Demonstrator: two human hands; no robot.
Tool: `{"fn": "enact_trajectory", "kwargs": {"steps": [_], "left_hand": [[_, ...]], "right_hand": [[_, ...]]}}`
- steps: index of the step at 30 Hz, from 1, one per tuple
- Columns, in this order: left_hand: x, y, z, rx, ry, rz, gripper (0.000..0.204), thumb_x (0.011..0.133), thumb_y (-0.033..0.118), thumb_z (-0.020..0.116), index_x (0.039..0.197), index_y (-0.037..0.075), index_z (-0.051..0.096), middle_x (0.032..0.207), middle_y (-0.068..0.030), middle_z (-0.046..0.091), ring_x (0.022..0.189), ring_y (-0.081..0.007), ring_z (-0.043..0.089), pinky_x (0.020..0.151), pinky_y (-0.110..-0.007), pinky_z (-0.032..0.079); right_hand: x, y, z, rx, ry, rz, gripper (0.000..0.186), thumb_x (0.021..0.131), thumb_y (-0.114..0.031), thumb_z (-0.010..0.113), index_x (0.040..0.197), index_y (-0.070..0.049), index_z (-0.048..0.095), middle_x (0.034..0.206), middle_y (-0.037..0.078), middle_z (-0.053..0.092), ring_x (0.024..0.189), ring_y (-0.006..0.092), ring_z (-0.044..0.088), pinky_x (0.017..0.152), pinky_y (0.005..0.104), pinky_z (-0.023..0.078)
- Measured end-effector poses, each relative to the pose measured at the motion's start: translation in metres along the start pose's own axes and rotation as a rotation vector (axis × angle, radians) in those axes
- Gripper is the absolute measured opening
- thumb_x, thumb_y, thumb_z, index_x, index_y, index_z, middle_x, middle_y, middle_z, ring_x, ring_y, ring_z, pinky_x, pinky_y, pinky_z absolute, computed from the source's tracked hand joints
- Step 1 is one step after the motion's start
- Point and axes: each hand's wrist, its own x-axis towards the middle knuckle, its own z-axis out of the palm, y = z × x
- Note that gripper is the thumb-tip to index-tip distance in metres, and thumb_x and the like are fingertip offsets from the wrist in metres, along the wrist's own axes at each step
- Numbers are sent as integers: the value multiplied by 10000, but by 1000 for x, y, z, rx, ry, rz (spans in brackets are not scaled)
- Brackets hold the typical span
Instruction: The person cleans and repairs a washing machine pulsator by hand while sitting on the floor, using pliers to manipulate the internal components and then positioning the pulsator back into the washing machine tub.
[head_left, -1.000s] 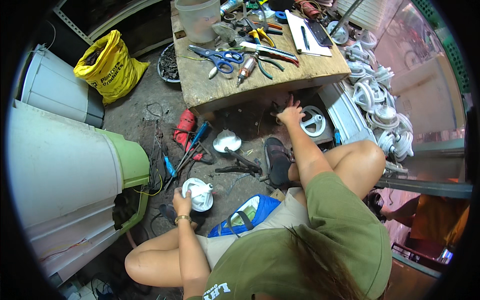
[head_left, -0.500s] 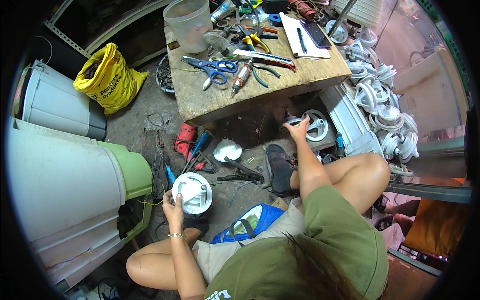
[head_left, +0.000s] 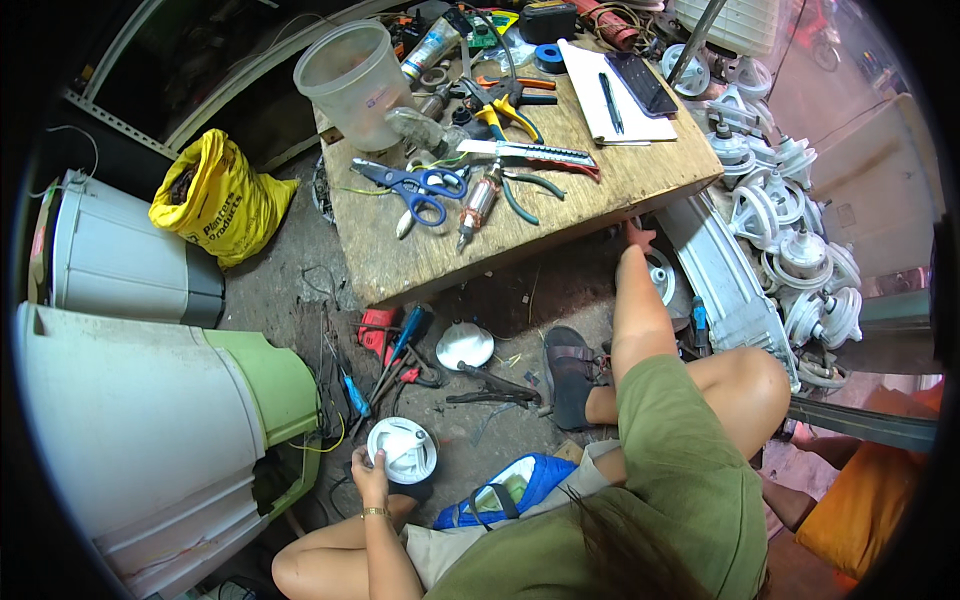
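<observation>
My left hand (head_left: 371, 482) grips the rim of a round white plastic part (head_left: 402, 450), a wheel-like piece with a raised bar and a short stub on its face. It is held low over the floor, beside my left leg. My right arm stretches forward, and my right hand (head_left: 638, 238) is at the front edge of the wooden table. Its fingers are partly hidden there, so what they touch does not show. Just below that hand is another white spoked wheel (head_left: 660, 276), half covered by my forearm. A round white piece (head_left: 465, 346) lies on the floor between my hands.
The wooden table (head_left: 560, 225) bears scissors (head_left: 415, 188), pliers (head_left: 505, 110), a clear bucket (head_left: 350, 85) and a phone (head_left: 640, 84). Many white wheel parts (head_left: 800, 255) are heaped at the right. A red power tool (head_left: 376, 330) and screwdrivers lie on the floor. A yellow sack (head_left: 225, 200) stands left.
My right hand has reached farther forward, from beside the white wheel to the table's edge. My left hand keeps hold of the round white part. The whole view has shifted slightly.
</observation>
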Motion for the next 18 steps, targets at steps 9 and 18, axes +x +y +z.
{"fn": "enact_trajectory", "kwargs": {"steps": [9,18], "left_hand": [[9,23,10,48,-46,-13,278,849,58,662,1084,-37,548,949,-86,639,838,-134,584,785,-270,463],[12,24,13,10,-35,105,320,822,94,694,1083,-39,563,927,-107,650,826,-159,596,769,-296,474]], "right_hand": [[53,29,16,119,-286,-751,608,701,-182,800,1160,-39,429,1202,165,541,1067,239,554,905,344,470],[-106,69,-47,-322,2,-936,487,672,-89,743,1127,-41,579,1074,215,601,1002,431,573,828,472,479]]}}
